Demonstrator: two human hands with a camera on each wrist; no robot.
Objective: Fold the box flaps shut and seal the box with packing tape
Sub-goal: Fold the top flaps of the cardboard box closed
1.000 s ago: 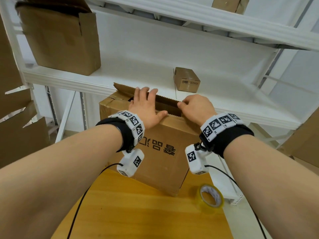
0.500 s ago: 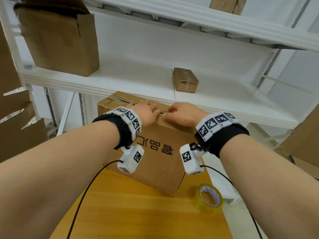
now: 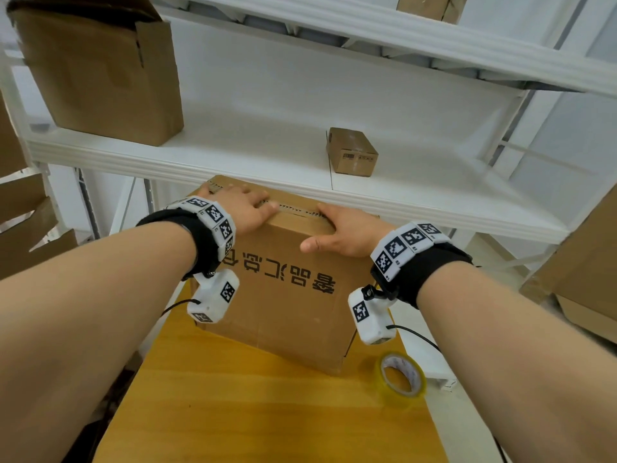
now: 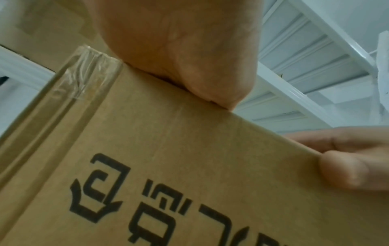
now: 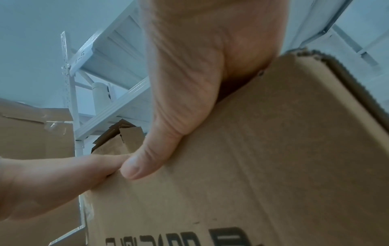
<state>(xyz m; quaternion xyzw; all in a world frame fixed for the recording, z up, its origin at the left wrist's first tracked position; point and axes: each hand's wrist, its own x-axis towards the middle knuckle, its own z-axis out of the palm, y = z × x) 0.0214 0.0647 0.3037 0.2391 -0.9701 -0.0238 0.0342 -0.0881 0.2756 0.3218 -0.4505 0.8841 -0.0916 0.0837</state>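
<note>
A brown cardboard box (image 3: 283, 305) with black printed characters stands on the wooden table (image 3: 250, 412), its top flaps folded down and meeting in a seam. My left hand (image 3: 245, 208) lies flat on the top near the left corner, fingers spread along the seam. My right hand (image 3: 344, 228) presses on the top right, its thumb (image 5: 155, 149) down on the front face. In the left wrist view my left palm (image 4: 179, 50) rests on the box's top edge, beside old clear tape (image 4: 84, 71). A roll of yellowish packing tape (image 3: 402, 377) lies on the table, right of the box.
A white metal shelf (image 3: 267, 155) juts out just above and behind the box. It carries a large open carton (image 3: 100, 71) at the left and a small sealed carton (image 3: 352, 152). More cardboard stands at the left (image 3: 26, 228) and right (image 3: 584, 262).
The raised far flap has come down and the top is now closed. My hands met at the middle of the seam, then slid apart and flattened on the flaps.
</note>
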